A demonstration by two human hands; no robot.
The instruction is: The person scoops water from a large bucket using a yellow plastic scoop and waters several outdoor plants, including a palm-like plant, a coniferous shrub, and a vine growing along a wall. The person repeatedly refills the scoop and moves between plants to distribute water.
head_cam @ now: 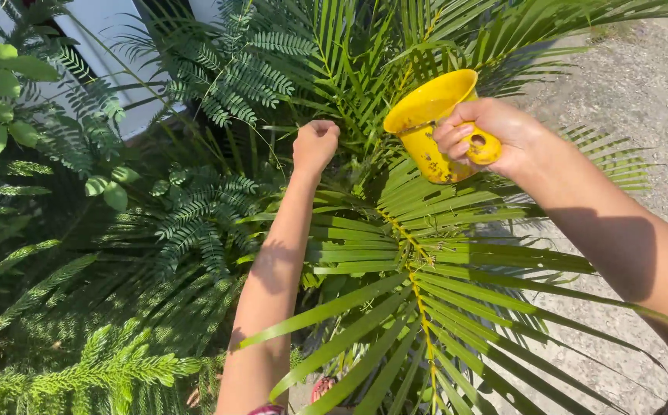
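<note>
The right hand [495, 134] was wrapped tight around the handle of a yellow plastic cup [430, 123], fingers curled through the loop and the thumb side pressed to the cup's wall. The cup hung in the air above the palm plant [418, 284], tilted so that its open mouth faced up and toward the left; its lower side looked scuffed and dirty. The left hand [315, 144] was balled into a fist just left of the cup, out among the upper fronds — whether it pinched a leaflet or held nothing could not be told, since the fingers hid the palm. Both forearms reached out over the plant, the left one crossing the long green leaflets. A yellow midrib ran down the large frond below the cup. To the left stood feathery fern-like foliage [196, 215] and a shrub with round leaves [7, 84] — all in strong sun. At right, behind the fronds, lay pale gravel ground [641, 84].
</note>
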